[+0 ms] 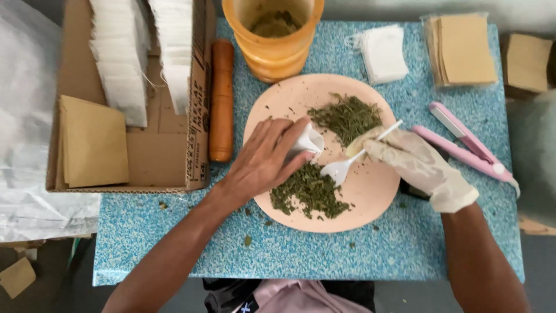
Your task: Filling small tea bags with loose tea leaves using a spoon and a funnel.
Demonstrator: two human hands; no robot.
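Standing right by the table (174,243) here, and the risky bit is obvious: the little white filter bag (307,141) is being held by its edge over the peach plate (370,197), and if its mouth is sagging shut, the dried green herb (310,191) is going to be spilling off the white plastic spoon (341,168) and onto the speckled blue top. Some flakes are already lying around at about 7 o'clock from the plate, so that's my guess on where more would be landing. A spoon that thin is also tipping easily.

The left hand (260,162) is pinching the bag, bare fingers (289,136) curled closed around it, just above the nearer herb pile. The gloved right hand (420,165) is gripping the spoon's handle tight, bowl pointing toward 9 o'clock, hovering between the two piles and nearly touching the bag.

Around them: an orange tub (272,35) at 12 o'clock, a wooden roller (221,98) at 10, a cardboard box (162,156) of bags further left, and a pink sealer (469,145) sitting at 3 o'clock.
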